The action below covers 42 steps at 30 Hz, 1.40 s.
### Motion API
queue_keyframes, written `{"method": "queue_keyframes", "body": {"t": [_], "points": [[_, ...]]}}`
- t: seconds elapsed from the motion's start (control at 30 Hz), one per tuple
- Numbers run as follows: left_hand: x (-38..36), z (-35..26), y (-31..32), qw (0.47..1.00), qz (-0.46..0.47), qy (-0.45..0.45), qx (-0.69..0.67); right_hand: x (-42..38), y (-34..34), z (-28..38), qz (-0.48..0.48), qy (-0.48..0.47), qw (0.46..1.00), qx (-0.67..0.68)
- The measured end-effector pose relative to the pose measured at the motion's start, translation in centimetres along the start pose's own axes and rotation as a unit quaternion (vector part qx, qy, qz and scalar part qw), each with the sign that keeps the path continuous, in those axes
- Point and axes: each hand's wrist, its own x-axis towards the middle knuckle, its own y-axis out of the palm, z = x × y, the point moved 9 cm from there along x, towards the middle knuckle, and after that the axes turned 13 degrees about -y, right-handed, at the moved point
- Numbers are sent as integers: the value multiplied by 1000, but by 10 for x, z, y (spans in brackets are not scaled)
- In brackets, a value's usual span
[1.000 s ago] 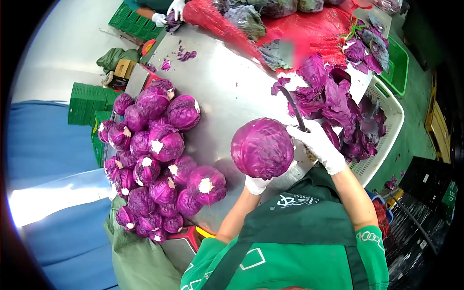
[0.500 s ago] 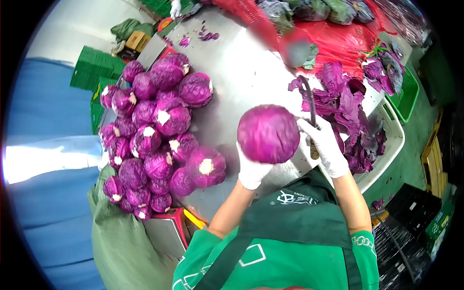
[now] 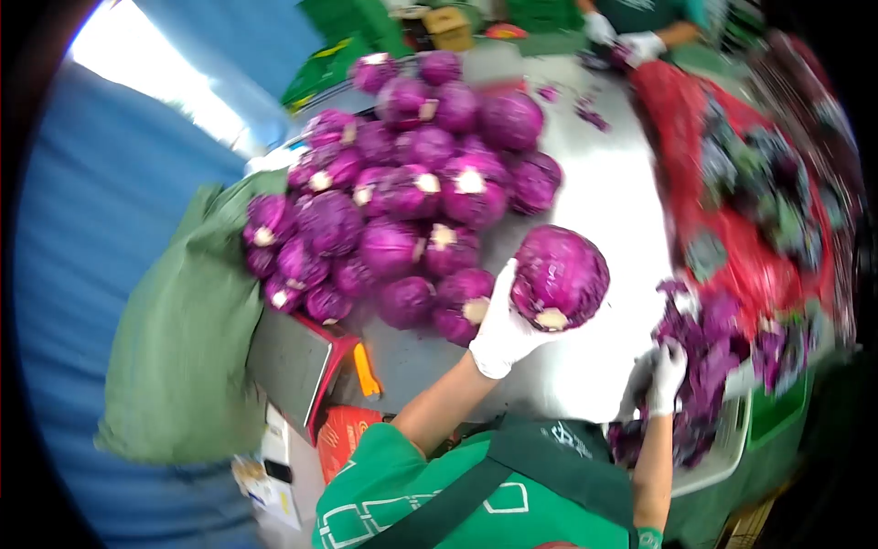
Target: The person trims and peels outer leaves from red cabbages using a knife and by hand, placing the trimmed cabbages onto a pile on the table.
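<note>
My gloved left hand [image 3: 505, 328] holds a trimmed red cabbage [image 3: 562, 274] from its left side and below, its pale cut stem turned toward me. Left of it, a large pile of red cabbages [image 3: 393, 192] lies on the metal table [image 3: 599, 197]. At the right, my gloved right hand [image 3: 669, 371] is at the edge of the loose purple leaves [image 3: 709, 357]; its fingers are bent and blurred, and what they hold, if anything, cannot be made out.
A red mesh bag [image 3: 677, 137] with leafy cabbages lies at the right. Below the leaves stands a white crate [image 3: 736, 448]. A co-worker's gloved hands [image 3: 640, 46] are at the far end. A yellow-orange tool [image 3: 367, 371] lies near a scale [image 3: 293, 361].
The view has turned. My left hand has carried the cabbage left, near the pile; my right hand has left it and moved to the leaves. The dark curved tool beside my right hand no longer shows.
</note>
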Motion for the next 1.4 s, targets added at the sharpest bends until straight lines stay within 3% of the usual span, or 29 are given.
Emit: {"method": "queue_keyframes", "body": {"t": [0.07,0.13,0.17,0.2,0.27,0.37,0.47,0.53,0.6,0.67,0.73,0.77,0.87,0.93,1.0,1.07,1.13,1.17,1.2,1.23,1.27,1.3,1.37,1.4], "points": [[-37,-32,28,980,-87,112,137,2,4,-8,-10,33,999,16],[-59,-68,41,949,-58,235,204,12,13,4,42,-78,987,-133],[-67,-84,31,951,-44,241,190,6,26,-18,35,81,992,87],[-81,-91,45,930,-44,285,228,5,40,4,54,91,989,105],[-101,-102,53,869,-74,355,336,11,66,49,106,-34,993,40],[-96,-87,58,867,-38,324,376,-6,99,157,192,-13,976,106],[-75,-56,61,866,-14,277,416,-24,96,228,222,24,965,139],[-54,-33,58,868,4,229,441,-27,77,260,196,-108,960,171],[-31,-4,27,932,-44,122,338,-34,48,281,131,-253,952,115],[-12,38,21,971,-61,-20,232,-45,32,270,122,-239,955,124],[4,73,-6,968,-116,-162,150,-59,29,253,142,-239,961,3],[5,85,-15,955,-169,-163,180,-66,31,235,145,-200,969,-5],[9,114,-49,940,-169,-254,155,-83,25,180,123,-45,987,92],[-1,126,-61,910,-230,-309,154,-96,26,139,96,45,980,170],[-5,133,-71,892,-211,-351,193,-101,26,114,64,90,963,244],[-4,131,-74,856,-201,-333,340,-100,23,103,80,92,962,243],[-1,117,-80,713,-281,-278,580,-99,17,107,76,163,958,223],[16,107,-85,701,-214,-158,662,-98,16,107,75,184,956,217],[19,106,-84,696,-212,-162,666,-97,14,107,74,204,953,211],[27,93,-46,569,-154,30,807,-92,15,97,68,158,967,186],[23,96,-6,400,-78,221,886,-87,13,94,60,112,979,159],[30,113,-1,389,-41,201,898,-85,12,93,110,152,978,90],[42,134,-2,380,-12,188,906,-75,-7,118,41,-64,996,-47],[51,134,-5,381,-16,200,902,-75,-16,134,4,-183,975,-127]]}}
